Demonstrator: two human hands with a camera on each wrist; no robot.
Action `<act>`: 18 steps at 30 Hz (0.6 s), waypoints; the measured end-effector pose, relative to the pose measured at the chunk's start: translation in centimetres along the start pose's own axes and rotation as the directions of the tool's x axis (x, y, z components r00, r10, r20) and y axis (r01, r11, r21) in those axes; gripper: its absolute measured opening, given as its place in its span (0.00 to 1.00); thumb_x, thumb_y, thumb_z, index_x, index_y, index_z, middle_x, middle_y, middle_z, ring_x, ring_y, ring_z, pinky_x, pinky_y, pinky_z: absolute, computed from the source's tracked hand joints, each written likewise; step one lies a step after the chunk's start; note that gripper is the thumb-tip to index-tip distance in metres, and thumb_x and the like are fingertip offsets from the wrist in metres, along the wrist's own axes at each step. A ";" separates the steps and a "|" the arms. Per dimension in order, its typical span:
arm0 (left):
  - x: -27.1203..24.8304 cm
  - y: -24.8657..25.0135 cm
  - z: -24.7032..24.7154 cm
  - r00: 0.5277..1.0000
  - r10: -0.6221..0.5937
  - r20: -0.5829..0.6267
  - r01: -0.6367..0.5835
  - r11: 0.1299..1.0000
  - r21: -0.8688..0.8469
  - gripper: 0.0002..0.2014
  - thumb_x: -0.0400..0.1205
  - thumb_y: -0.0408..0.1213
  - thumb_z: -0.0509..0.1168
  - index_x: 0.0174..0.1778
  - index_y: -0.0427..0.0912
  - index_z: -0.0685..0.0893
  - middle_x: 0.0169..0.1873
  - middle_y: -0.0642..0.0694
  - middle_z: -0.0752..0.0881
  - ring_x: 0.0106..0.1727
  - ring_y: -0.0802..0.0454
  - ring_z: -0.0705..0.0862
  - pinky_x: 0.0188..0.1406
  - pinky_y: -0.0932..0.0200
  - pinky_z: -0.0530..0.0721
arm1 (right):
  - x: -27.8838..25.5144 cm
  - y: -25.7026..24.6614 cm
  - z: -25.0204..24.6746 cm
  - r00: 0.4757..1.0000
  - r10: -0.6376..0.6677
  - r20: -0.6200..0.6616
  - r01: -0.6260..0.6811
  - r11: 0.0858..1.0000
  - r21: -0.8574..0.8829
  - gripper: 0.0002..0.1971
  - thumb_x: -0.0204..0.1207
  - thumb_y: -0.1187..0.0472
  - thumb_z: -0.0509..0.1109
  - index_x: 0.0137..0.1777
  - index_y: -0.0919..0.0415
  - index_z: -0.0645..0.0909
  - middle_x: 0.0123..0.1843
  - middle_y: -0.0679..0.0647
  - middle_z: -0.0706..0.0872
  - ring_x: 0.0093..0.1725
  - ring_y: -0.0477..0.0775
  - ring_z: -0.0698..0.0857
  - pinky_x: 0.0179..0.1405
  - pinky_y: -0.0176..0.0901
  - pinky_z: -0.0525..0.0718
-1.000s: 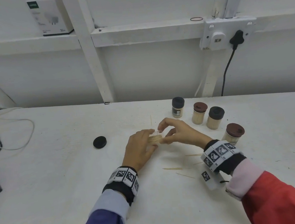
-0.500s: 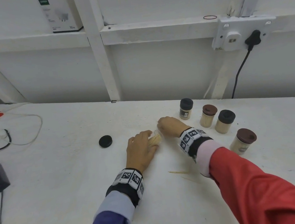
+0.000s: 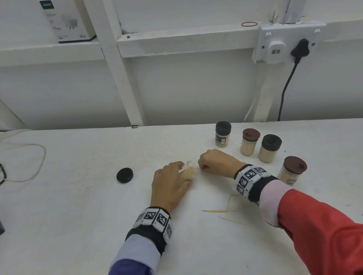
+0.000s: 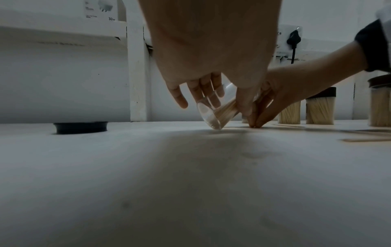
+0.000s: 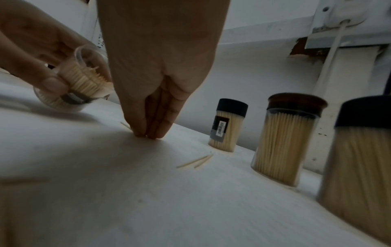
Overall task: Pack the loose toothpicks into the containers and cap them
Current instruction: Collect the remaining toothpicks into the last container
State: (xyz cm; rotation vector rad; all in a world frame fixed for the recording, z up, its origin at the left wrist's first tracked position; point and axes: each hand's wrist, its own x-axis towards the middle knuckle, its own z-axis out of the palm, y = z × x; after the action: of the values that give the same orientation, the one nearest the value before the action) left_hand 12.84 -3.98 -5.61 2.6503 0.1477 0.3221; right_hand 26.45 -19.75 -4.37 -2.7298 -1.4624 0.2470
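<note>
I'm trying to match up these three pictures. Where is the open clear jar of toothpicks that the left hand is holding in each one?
Head view: the open jar lies tilted at centre, gripped by the left hand.
Left wrist view: the jar sits at centre, its base on the table.
Right wrist view: the jar sits at upper left, mouth facing the camera.
Shared landmark: the black-capped jar with the barcode label.

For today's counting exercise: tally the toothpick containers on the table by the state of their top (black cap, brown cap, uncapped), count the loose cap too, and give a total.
Black-capped containers: 2
Brown-capped containers: 2
Uncapped container, tilted in the left hand: 1
Loose black cap: 1
Total: 6
</note>
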 end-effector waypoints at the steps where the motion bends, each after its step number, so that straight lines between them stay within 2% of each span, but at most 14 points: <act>1: 0.0 0.0 0.0 1.000 0.001 0.001 -0.001 1.000 -0.002 0.24 0.79 0.46 0.69 0.71 0.45 0.74 0.65 0.51 0.80 0.66 0.50 0.76 0.71 0.57 0.61 | -0.4 0.0 0.0 1.000 0.000 0.001 0.000 1.000 -0.003 0.09 0.75 0.70 0.61 0.42 0.65 0.84 0.45 0.59 0.86 0.42 0.60 0.80 0.40 0.45 0.72; 4: -0.1 0.2 -0.2 1.000 -0.002 0.007 0.002 1.000 -0.008 0.25 0.80 0.46 0.69 0.71 0.45 0.74 0.65 0.51 0.80 0.66 0.49 0.76 0.70 0.58 0.61 | -1.4 0.1 -0.2 1.000 0.012 0.012 -0.012 1.000 -0.006 0.09 0.75 0.71 0.61 0.42 0.65 0.83 0.44 0.59 0.86 0.40 0.57 0.76 0.39 0.43 0.68; 8: -0.2 0.4 -0.4 1.000 -0.016 0.015 0.016 1.000 -0.011 0.25 0.79 0.45 0.69 0.71 0.45 0.74 0.65 0.51 0.80 0.65 0.47 0.76 0.68 0.58 0.62 | -2.3 0.3 -0.3 0.999 0.048 -0.023 -0.045 0.993 0.106 0.07 0.73 0.72 0.62 0.42 0.62 0.79 0.41 0.58 0.85 0.38 0.57 0.77 0.37 0.43 0.70; 10: -0.1 0.5 -0.5 1.000 -0.019 0.013 0.019 1.000 -0.005 0.25 0.79 0.45 0.69 0.71 0.45 0.74 0.65 0.51 0.80 0.66 0.47 0.76 0.68 0.58 0.62 | -2.5 0.3 -0.3 0.995 0.090 -0.046 -0.079 0.976 0.203 0.08 0.74 0.72 0.63 0.48 0.60 0.76 0.44 0.56 0.85 0.40 0.58 0.80 0.38 0.42 0.73; 13: 0.0 0.4 -0.4 1.000 -0.018 0.013 0.018 1.000 0.001 0.25 0.79 0.46 0.69 0.71 0.45 0.74 0.65 0.51 0.80 0.65 0.48 0.77 0.67 0.58 0.63 | -2.1 -0.3 -0.3 0.990 0.133 -0.046 -0.121 0.970 0.213 0.15 0.80 0.70 0.62 0.63 0.59 0.80 0.54 0.56 0.85 0.51 0.58 0.83 0.47 0.42 0.76; 14: 0.0 0.3 -0.3 1.000 -0.018 0.015 0.018 1.000 0.003 0.25 0.79 0.46 0.69 0.70 0.45 0.75 0.64 0.51 0.80 0.65 0.49 0.77 0.66 0.58 0.63 | -1.9 -0.6 -0.2 0.990 0.129 -0.049 -0.118 0.974 0.194 0.15 0.81 0.68 0.62 0.63 0.58 0.82 0.54 0.55 0.84 0.52 0.58 0.83 0.46 0.43 0.75; 18: 0.0 0.2 -0.3 1.000 -0.015 0.014 0.015 1.000 0.004 0.25 0.78 0.47 0.70 0.70 0.45 0.75 0.64 0.51 0.81 0.65 0.49 0.78 0.66 0.57 0.64 | -1.5 -1.7 0.2 0.990 0.131 -0.057 -0.124 0.986 0.111 0.09 0.78 0.65 0.65 0.51 0.58 0.86 0.51 0.55 0.83 0.50 0.58 0.82 0.41 0.42 0.68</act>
State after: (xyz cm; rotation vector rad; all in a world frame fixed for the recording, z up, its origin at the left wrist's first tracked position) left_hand 12.74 -4.02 -5.25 2.6538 0.1632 0.2985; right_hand 24.20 -20.10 -4.25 -2.7206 -1.2233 0.2329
